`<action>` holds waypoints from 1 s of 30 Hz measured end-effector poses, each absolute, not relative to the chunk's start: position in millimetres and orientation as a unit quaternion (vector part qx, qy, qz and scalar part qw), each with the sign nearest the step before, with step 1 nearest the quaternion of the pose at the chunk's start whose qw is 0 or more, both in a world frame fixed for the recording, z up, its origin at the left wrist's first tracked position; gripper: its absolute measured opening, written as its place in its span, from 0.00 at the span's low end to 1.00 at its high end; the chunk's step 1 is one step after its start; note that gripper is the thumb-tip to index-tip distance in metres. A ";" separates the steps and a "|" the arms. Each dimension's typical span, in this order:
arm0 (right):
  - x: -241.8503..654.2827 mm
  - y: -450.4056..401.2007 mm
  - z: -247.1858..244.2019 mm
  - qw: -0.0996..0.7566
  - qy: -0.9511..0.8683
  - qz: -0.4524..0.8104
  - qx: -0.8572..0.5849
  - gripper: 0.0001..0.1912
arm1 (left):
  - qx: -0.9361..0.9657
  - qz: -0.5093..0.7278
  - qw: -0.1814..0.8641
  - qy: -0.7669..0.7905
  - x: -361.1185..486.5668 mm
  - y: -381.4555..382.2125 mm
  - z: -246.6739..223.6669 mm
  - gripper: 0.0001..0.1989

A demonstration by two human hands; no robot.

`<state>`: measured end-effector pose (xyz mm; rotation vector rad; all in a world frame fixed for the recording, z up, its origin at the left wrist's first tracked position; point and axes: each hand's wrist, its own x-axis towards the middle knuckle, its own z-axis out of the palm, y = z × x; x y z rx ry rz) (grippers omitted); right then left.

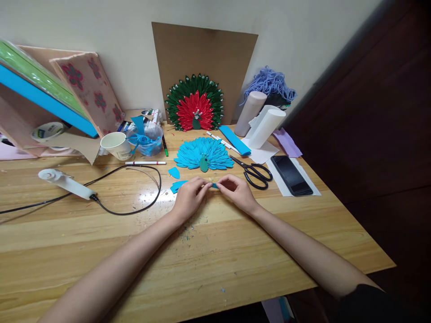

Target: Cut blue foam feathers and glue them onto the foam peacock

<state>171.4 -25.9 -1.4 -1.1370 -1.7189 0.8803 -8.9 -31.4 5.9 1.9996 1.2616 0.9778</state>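
Observation:
Between the fingertips of my left hand (191, 197) and my right hand (236, 192) is a small blue paper piece (214, 185), pinched at both ends just above the table. My fingers cover most of it. More blue cut paper (178, 185) lies beside my left hand, partly hidden by it, and a single blue petal (174, 172) rests a little farther back. Behind my hands lies a blue paper peacock (202, 152) with a green body. Black-handled scissors (256, 174) lie to the right of my right hand.
A glue gun (67, 183) with a looping black cable (160, 188) lies at left. Behind it are a paper cup (116, 144) and a plastic tub (148, 142) of blue scraps. A red-green paper peacock (178, 96) leans against cardboard (205, 54). A phone (291, 176) lies at right.

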 end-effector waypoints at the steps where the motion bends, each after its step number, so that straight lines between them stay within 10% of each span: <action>1: 172.1 -26.1 0.6 0.441 -0.705 0.320 -0.454 0.05 | 0.737 0.362 0.301 0.484 -8.9 -31.3 6.4 0.16; 6: 175.9 -28.7 8.9 0.439 -0.798 0.130 -0.392 0.03 | 0.682 0.331 0.439 0.482 -8.6 -30.7 8.9 0.28; 14: 175.6 -31.7 6.5 0.402 -0.838 0.087 -0.359 0.06 | 0.654 0.342 0.518 0.432 -8.7 -28.7 8.1 0.22; 30: 166.4 -26.2 -0.1 0.447 -0.563 0.529 -0.451 0.11 | 0.689 0.330 0.481 0.430 -8.0 -28.7 15.1 0.21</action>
